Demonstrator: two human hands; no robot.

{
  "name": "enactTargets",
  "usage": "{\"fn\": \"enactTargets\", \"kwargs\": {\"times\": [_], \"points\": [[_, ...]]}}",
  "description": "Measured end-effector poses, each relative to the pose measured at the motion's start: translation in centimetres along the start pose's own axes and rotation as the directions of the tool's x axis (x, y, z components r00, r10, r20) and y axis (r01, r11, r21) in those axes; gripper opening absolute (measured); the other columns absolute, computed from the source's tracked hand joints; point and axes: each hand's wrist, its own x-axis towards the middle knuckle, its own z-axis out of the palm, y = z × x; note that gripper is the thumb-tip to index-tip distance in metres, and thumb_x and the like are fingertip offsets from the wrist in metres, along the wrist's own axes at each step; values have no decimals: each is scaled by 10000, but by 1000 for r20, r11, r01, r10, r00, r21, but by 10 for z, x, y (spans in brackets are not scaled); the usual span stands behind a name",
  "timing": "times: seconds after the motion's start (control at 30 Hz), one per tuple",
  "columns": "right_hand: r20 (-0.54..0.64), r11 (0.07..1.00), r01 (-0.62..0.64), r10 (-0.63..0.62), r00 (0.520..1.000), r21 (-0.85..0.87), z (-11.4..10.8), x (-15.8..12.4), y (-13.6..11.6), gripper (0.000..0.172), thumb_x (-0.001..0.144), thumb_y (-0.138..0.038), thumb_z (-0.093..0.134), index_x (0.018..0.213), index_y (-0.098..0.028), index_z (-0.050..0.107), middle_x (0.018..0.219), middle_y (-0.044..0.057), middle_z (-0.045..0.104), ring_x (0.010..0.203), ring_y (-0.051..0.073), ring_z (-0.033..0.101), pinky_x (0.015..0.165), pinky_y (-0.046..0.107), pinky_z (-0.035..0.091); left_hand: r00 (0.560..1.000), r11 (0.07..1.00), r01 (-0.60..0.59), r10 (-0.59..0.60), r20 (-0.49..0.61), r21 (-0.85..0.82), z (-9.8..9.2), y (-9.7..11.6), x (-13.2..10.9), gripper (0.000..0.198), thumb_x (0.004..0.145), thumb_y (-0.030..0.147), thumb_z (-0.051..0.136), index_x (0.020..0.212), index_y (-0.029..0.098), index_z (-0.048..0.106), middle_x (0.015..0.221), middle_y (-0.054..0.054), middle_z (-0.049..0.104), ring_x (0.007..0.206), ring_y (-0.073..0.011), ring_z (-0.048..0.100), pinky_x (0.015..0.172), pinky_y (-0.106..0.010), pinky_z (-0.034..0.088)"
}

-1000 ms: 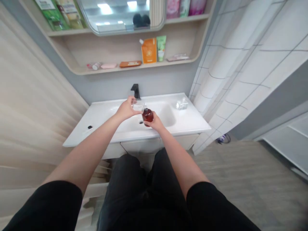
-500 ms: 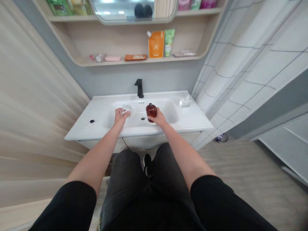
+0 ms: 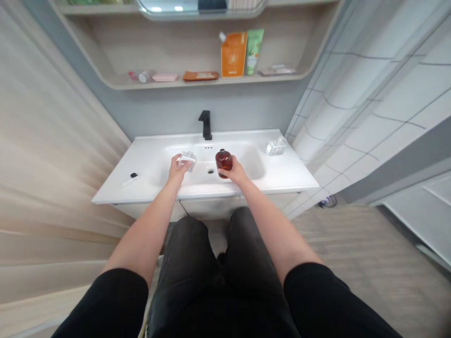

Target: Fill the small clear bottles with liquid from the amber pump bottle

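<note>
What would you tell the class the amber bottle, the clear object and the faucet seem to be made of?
The amber bottle in the right hand looks like glossy glass or plastic: it shines and appears translucent. The clear object in the left hand looks like glass or clear plastic, being see-through. The faucet looks like matte black-finished metal, though that is hard to confirm.
</note>
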Motion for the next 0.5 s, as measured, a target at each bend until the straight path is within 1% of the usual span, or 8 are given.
{"fn": "enactTargets", "kwargs": {"times": [0.13, 0.3, 0.5], "points": [[-13, 1000, -3, 3, 1000, -24, 0, -3, -3, 803, 698, -477, 960, 1374, -223, 609, 1260, 103, 805, 1140, 331, 782, 1126, 540, 591, 999, 999, 17, -18, 26, 43, 1, 8, -4, 692, 681, 615, 904, 1181, 251, 593, 1037, -55, 719, 948, -218, 706, 813, -323, 539], [-14, 999, 8, -9, 1000, -34, 0, -5, -6, 817, 683, -483, 966, 1373, -226, 613, 1268, 102, 805, 1133, 329, 778, 1111, 540, 594, 1000, 993, 13, -14, 11, 119, 2, 17, -9, 665, 715, 694, 845, 1145, 263, 577, 1041, -59, 715, 922, -220, 693, 710, -291, 478], [-10, 1000, 16, -17, 1000, -14, -1, -5, -4, 833, 688, -522, 963, 1377, -212, 614, 1281, 115, 803, 1149, 329, 775, 1108, 515, 599, 999, 992, 19, -23, 26, 126, 1, 15, -7, 683, 727, 744, 824, 1143, 256, 587, 1020, -62, 721, 827, -193, 666, 657, -283, 438]]}}
